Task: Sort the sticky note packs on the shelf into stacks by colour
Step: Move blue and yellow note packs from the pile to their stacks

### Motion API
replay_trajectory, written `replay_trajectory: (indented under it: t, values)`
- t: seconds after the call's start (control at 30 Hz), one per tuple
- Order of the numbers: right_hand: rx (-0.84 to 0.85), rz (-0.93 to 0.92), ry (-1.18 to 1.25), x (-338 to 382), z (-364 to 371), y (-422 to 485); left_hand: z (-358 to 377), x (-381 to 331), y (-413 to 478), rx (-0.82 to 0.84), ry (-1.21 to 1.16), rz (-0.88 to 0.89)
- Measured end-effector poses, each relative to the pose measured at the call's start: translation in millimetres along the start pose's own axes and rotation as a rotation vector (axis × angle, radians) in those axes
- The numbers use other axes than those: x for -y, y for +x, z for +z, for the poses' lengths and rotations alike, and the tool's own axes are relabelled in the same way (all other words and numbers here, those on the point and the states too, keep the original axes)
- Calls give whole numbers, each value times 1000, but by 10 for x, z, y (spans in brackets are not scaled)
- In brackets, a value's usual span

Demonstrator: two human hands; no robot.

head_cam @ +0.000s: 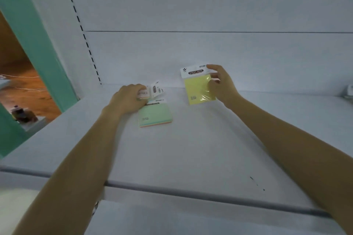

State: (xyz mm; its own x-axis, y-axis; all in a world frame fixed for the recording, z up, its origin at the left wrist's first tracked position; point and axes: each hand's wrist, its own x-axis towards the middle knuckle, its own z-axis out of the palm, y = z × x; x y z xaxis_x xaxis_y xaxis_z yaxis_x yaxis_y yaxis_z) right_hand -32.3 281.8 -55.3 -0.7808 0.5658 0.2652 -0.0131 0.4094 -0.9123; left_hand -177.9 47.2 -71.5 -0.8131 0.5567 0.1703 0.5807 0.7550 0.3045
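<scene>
Head view: the right hand (221, 84) pinches a yellow pack (198, 86) by its right edge, lifted at 12 o'clock over the shelf (191, 149). The left hand (129, 99), at 10 o'clock, grips small packs (152, 90) beside the green pack (155, 114) lying flat.

We are counting two hands over the white shelf (200, 139). We are seeing one yellow pack (198, 87) pinched by its right edge in the right hand (222, 87). We are seeing one green pack (155, 115) lying flat just beside the fingers of the left hand (128, 99), towards the right hand. In the left hand itself we are making out a small clutch of packs (152, 91), perhaps two or three; blur is keeping us from counting them exactly.
</scene>
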Motion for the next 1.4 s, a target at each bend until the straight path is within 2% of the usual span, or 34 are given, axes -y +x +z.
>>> replay_trajectory:
  t: [0.07, 0.17, 0.27, 0.33, 0.4, 0.47, 0.73, 0.93, 1.03, 1.23, 1.4]
  values:
    - [-21, -24, -70, -30, 39, -35, -16, 14, -26, -20, -31, 22]
    - [1, -23, -134, -85, 61, -61, -51, 28, -93, -103, -219, 68]
    - [60, 34, -106, -83, 40, -52, -138, -54, -133, -425, -457, 98]
    - [102, 72, -74, -52, 6, -63, -203, -141, -144, -558, -706, 73]
    - [123, 71, -54, -9, -45, -102, -232, -203, -159, -523, -957, -30]
    - [116, 45, -73, 42, -115, -154, -212, -237, -184, -412, -1112, -116]
    - [-4, 63, -49, 125, -540, -515, -138, -640, -328, -274, -1072, 14]
    - [-105, 90, -16, 50, -1105, -867, -41, -1296, -376, -372, -936, 169]
    - [-172, 103, -9, -61, -1522, -1079, 99, -1744, -415, -350, -920, 193]
    - [-324, 139, -30, -349, -2653, -1512, 490, -2935, -702, -126, -1029, 201]
    - [-364, 153, -67, -629, -3630, -1875, 875, -3961, -929, -54, -1015, 232]
